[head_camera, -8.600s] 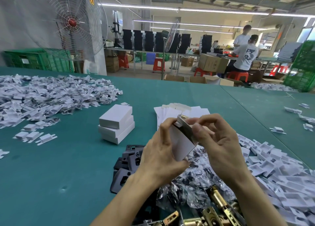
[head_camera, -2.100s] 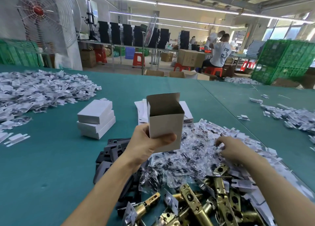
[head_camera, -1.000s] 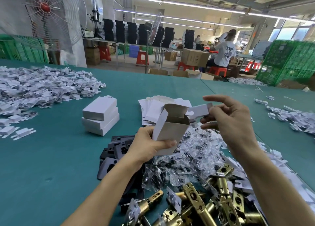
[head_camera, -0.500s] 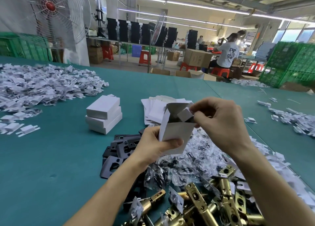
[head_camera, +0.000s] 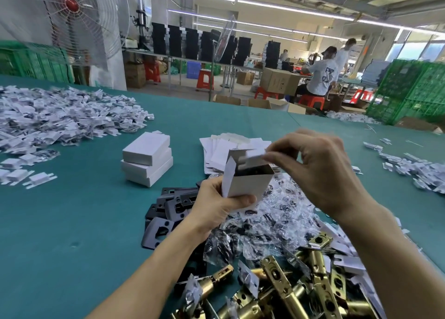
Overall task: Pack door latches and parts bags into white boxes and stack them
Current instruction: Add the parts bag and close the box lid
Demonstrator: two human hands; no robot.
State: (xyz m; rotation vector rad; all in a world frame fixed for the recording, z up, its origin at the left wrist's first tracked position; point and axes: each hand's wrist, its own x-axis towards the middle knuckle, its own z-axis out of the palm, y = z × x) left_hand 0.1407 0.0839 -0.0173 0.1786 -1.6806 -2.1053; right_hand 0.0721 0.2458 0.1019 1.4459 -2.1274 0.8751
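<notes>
left hand (head_camera: 216, 206): wrapped round the lower half of the white box (head_camera: 249, 183), held upright above the parts bags (head_camera: 272, 222), mouth open. right hand (head_camera: 320, 174): pinching a white card insert (head_camera: 252, 155) at the mouth. box: likely light, thin card, crushable; hold by the side walls, gently. brass latches (head_camera: 286, 292): likely heavy, rigid; take by the barrel.

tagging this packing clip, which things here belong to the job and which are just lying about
Job: open white cardboard box in the left hand; white folded card insert pinched by the right hand; brass door latches; clear plastic parts bags; stack of closed white boxes.
Lying about: wire-caged fan; green plastic crates; red plastic stools.
</notes>
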